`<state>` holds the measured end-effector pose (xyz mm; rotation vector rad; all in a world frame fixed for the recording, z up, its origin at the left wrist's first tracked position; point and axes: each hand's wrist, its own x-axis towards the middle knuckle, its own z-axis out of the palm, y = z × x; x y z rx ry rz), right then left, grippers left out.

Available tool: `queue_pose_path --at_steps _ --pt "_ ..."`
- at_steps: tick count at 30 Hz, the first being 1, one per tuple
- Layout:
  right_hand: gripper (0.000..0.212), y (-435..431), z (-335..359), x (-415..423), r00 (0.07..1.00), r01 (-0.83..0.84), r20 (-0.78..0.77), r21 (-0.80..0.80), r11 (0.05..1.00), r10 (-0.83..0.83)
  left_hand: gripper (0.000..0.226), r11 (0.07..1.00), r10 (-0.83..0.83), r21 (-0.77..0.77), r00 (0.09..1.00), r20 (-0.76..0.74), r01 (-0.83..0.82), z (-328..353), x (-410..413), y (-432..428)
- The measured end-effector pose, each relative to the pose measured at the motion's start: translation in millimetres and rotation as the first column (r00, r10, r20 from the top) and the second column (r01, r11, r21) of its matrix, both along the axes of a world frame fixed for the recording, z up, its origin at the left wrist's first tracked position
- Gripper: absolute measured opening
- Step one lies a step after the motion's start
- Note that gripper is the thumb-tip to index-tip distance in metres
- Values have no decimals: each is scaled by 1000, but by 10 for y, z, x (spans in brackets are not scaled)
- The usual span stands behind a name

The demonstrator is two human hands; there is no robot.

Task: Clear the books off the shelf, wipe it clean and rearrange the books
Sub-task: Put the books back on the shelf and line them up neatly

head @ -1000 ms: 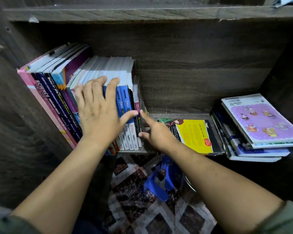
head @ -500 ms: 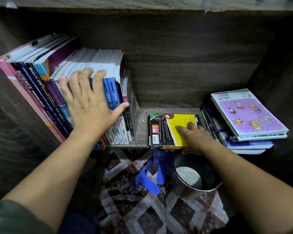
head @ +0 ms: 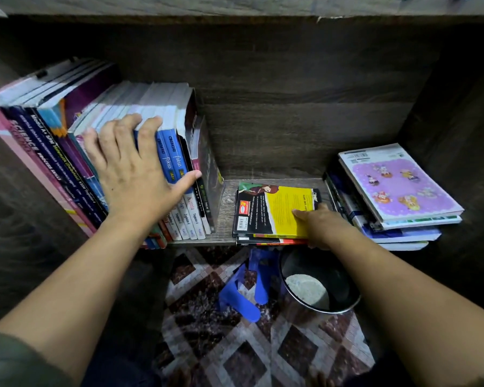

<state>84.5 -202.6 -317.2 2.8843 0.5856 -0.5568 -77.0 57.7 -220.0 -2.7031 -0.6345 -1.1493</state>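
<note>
While your left hand point(head: 134, 174) lies flat and spread against the spines of the leaning row of books point(head: 101, 141), gripping nothing, your right hand point(head: 320, 224) pinches the near right corner of the yellow-covered paperback point(head: 274, 210), thumb on the cover and fingers hidden beneath. That paperback lies flat mid-shelf atop a couple more thin ones, their edges just over the shelf lip point(head: 224, 238).

Handling, as a judgement: thin softcovers, light, floppy, glossy and likely slick. A corner pinch may let it sag or slide; take the spine edge, or lift the whole small pile together.

The row at left looks heavy and tilts leftward; the thin dark book point(head: 207, 169) at its right end splays outward and may topple if you lift your palm away. Move these in small batches, squeezed from both ends.

At right, a stack of books point(head: 397, 196) lies just beside your right wrist, overhanging the shelf front. Below, a metal bowl point(head: 319, 286) and a blue plastic stool point(head: 243, 291) sit under the shelf edge; anything dropped lands there.
</note>
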Motion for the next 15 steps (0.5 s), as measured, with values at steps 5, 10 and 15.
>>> queue_pose_path --at_steps 5,10,15 --pt "48 78 213 -82 974 -2 226 68 998 -13 93 1000 -4 13 1000 7 4 -3 -1 11" --pt "36 240 384 -254 884 -173 466 401 899 -37 75 999 -34 33 998 56 32 -32 -7 44" --pt "40 555 509 -429 868 -399 489 594 698 80 66 999 -49 27 996 76 47 -51 -3 78"
